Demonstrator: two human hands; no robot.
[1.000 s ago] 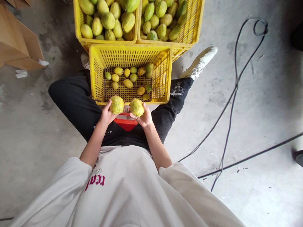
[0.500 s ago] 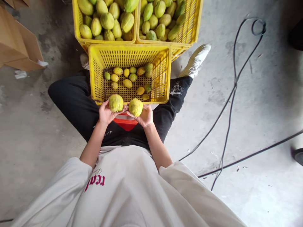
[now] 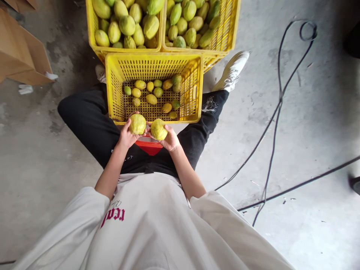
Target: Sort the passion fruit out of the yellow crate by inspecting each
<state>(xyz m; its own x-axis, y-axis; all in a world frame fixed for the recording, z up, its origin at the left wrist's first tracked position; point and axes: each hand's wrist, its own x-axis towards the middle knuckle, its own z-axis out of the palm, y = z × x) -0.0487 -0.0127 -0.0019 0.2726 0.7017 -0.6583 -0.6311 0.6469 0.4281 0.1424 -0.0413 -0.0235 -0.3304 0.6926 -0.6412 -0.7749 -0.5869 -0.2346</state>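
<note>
My left hand [image 3: 128,137] is wrapped round a lumpy yellow-green papaya [image 3: 137,124], its thumb along the side. Beside it, my right hand [image 3: 169,139] grips a second papaya [image 3: 159,129], yellower and tilted toward the first. The two fruits are close but apart, just above the near rim of a yellow slotted crate [image 3: 154,63]. Several smaller-looking yellow and green papayas [image 3: 151,99] lie scattered on that crate's bottom. The undersides of both held fruits are hidden by my palms and fingers.
Two fuller yellow crates of papayas, left [image 3: 98,49] and right [image 3: 229,41], stand beyond the near crate. A red object [image 3: 151,147] shows between my legs. Cardboard boxes [image 3: 24,56] lie at upper left; black cables [image 3: 280,98] cross the floor on the right.
My right hand has shifted slightly left and down and turned its papaya, with the thumb now showing on the fruit's side. The left hand's papaya has barely moved.
</note>
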